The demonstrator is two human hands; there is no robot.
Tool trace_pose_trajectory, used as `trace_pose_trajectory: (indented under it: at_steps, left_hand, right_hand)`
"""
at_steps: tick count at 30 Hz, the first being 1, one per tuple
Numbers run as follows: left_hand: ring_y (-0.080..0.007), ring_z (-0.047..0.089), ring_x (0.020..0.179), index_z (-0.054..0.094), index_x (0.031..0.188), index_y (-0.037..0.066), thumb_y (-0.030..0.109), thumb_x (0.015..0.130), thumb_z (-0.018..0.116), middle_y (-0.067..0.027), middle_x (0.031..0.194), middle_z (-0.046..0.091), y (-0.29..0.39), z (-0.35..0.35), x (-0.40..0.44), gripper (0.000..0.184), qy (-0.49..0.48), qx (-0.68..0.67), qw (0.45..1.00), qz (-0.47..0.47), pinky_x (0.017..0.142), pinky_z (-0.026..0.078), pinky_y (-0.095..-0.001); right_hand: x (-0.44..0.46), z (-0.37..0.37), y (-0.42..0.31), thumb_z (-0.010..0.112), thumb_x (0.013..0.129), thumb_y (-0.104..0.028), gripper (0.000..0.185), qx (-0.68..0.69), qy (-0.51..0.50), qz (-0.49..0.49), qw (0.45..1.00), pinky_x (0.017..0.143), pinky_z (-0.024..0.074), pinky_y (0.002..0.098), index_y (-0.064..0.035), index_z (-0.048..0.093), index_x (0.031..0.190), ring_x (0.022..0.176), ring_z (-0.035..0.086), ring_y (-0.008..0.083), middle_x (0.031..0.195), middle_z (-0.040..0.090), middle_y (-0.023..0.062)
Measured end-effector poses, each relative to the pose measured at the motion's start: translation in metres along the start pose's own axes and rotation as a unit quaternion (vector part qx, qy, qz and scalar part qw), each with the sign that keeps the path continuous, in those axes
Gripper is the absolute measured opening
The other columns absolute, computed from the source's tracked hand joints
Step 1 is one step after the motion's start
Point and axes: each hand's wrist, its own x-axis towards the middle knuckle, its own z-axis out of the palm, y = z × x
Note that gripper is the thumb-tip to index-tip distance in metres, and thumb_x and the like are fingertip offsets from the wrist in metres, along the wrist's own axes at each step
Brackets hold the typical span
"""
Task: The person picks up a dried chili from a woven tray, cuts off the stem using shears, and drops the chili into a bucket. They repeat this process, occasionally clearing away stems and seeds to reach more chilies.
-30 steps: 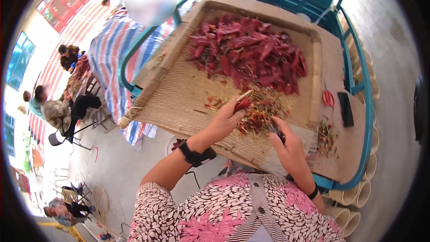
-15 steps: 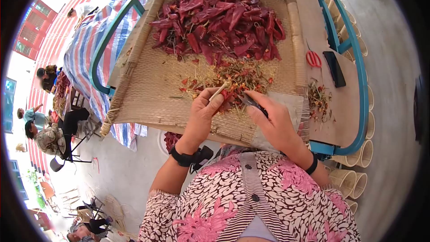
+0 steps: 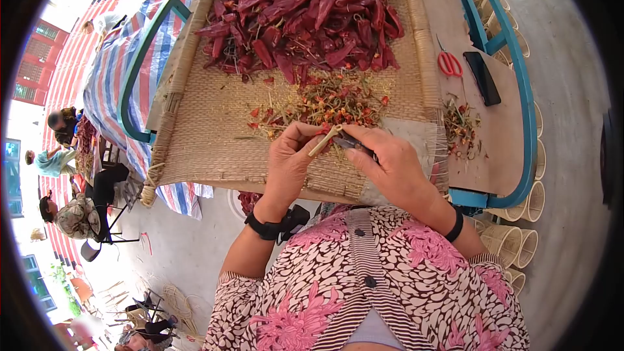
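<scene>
My left hand [image 3: 290,161] is closed, pinching a dried red chili pepper by its pale, thick stem [image 3: 324,141]. Little of the pepper's red flesh shows behind the fingers. Close against the stem, my right hand [image 3: 395,161] is closed round a small dark cutting tool [image 3: 351,143]; its exact kind is partly hidden by the fingers. Both hands meet over the near part of a woven tray [image 3: 214,156]. Just beyond them lies a heap of cut stems and seedy scraps [image 3: 338,101]. Farther back on the tray is a large pile of dried red chilies [image 3: 305,19].
Right of the tray, red-handled scissors [image 3: 450,64], a black phone [image 3: 482,78] and more scraps [image 3: 460,127] lie on brown board. A teal metal rail [image 3: 520,117] frames the cart. Baskets [image 3: 504,244] stand at right. Other people sit at left near a striped tarp [image 3: 120,65].
My hands have drawn closer together, and the tool's tip now meets the pale stem. The stem has shifted slightly right. The whole view has tilted a little, with the tray higher in it.
</scene>
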Motion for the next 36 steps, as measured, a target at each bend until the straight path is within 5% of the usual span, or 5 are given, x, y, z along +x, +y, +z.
trace_pose_trajectory:
  at_steps: [8,12,21,27,36]
  left_hand:
    - [-0.0100,0.062,0.091,0.058,0.099,0.004,0.007,0.092,0.063,-0.0043,0.098,0.067,-0.006,0.009,-0.004,0.009,-0.022,-0.027,0.999,0.027,0.083,0.049,-0.0252]
    - [-0.0114,0.061,0.089,0.058,0.096,0.005,0.008,0.092,0.064,-0.0041,0.096,0.067,-0.006,0.006,-0.002,0.008,-0.062,-0.136,0.989,0.015,0.084,0.048,-0.0271]
    - [-0.0113,0.059,0.086,0.057,0.097,0.007,0.009,0.091,0.065,-0.0030,0.093,0.065,-0.005,0.007,0.000,0.010,-0.117,-0.256,0.960,0.009,0.081,0.047,-0.0269]
    - [-0.0071,0.056,0.077,0.058,0.098,0.007,0.010,0.090,0.067,-0.0009,0.090,0.064,0.000,0.009,0.001,0.012,-0.063,-0.133,0.989,-0.013,0.070,0.046,-0.0229]
    - [-0.0040,0.050,0.074,0.061,0.103,0.003,0.015,0.094,0.063,0.0029,0.083,0.059,0.008,0.019,0.002,0.015,-0.031,0.056,0.998,-0.025,0.068,0.042,-0.0210]
  right_hand:
    - [-0.005,0.018,0.012,0.058,0.095,-0.025,0.037,0.199,0.031,0.042,0.979,0.056,0.0443,0.0303,-0.0006,0.057,0.122,0.064,0.058,0.0176,0.077,0.059,0.0054]
    - [-0.004,0.003,0.008,0.055,0.098,-0.025,0.034,0.507,-0.106,0.213,0.829,0.045,0.0319,0.0207,-0.0045,0.055,0.125,0.053,0.041,0.0032,0.069,0.048,-0.0038]
    - [-0.002,-0.002,0.006,0.054,0.099,-0.025,0.024,0.744,-0.187,0.301,0.566,0.039,0.0274,0.0176,-0.0090,0.051,0.116,0.045,0.036,0.0027,0.070,0.050,0.0002]
    - [-0.001,0.015,0.014,0.065,0.090,-0.021,0.034,0.223,0.048,0.022,0.973,0.047,0.0429,0.0252,-0.0035,0.055,0.118,0.055,0.057,0.0140,0.082,0.063,0.0072]
    - [0.002,0.010,0.011,0.066,0.087,-0.022,0.034,-0.098,0.110,-0.082,0.986,0.056,0.0502,0.0369,0.0001,0.057,0.113,0.072,0.066,0.0303,0.090,0.066,0.0148]
